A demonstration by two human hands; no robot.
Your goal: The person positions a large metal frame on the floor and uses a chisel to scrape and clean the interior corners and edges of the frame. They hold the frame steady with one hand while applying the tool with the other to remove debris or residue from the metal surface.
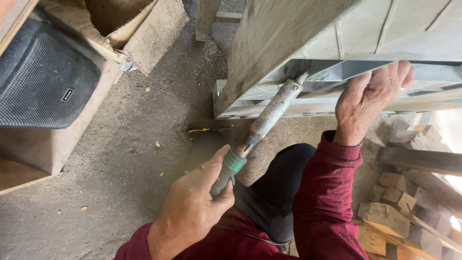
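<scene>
Left hand (192,212) is wrapped tight round the lower handle of a long, dusty grey metal tool with a green collar (262,125), tip set into the grey slatted plastic crate (385,33) above. The tool looks rigid and fairly heavy, best gripped below the collar. Right hand (368,98) is curled over the crate's lower rail; fingertips are partly hidden.

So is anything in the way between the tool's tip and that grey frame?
Nothing visible. The tool, held in the left hand, already has its tip at the grey frame; the right hand grips the frame off to the side.
</scene>
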